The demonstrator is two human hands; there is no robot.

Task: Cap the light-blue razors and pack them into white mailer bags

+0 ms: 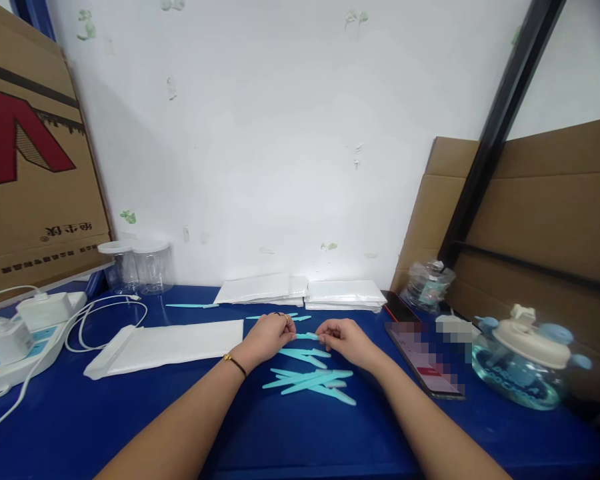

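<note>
My left hand (273, 335) and my right hand (347, 340) are close together over the blue table, fingers pinched on opposite ends of one slim teal eyebrow razor (307, 336). It lies level between them, its ends covered by my fingertips. Just below my hands, a loose, crisscrossed pile of similar teal razors (310, 381) rests on the table, and a few more (307, 357) lie right under my fingers. Behind my left hand are other teal razors (293, 316), partly hidden by it.
A white padded pouch (180, 347) lies left, with a single razor (193, 305) beyond it. Stacked white pouches (345, 293) line the wall. A power strip (45, 347) and clear jars (151, 267) stand left; a phone (425, 363) and a water bottle (525, 367) right.
</note>
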